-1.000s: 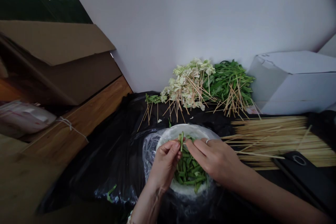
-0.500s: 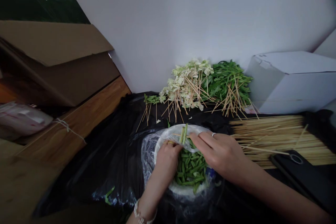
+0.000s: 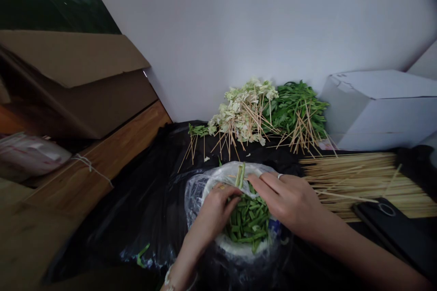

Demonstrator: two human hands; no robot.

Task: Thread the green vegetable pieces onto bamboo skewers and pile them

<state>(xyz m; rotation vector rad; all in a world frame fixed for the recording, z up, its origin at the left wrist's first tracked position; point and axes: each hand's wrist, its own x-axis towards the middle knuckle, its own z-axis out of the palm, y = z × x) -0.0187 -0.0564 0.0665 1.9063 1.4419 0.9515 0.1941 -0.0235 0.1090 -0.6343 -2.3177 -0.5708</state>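
The bowl (image 3: 237, 246) of cut green stems (image 3: 251, 223) sits nearest, probably for easy picking. The left hand (image 3: 213, 211) curls into them — pinching one or not, I cannot tell. The right hand (image 3: 288, 198), fingers nearly closed, pinches the skewered stems (image 3: 241, 175) upright above it. Bare skewers (image 3: 362, 182) lie rightward within reach — finished bunches (image 3: 246, 111) stack by the wall (image 3: 273, 18).

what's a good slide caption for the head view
Right hand holds green stems upright over the bowl, left hand reaches into the cut stems; bare skewers lie alongside.
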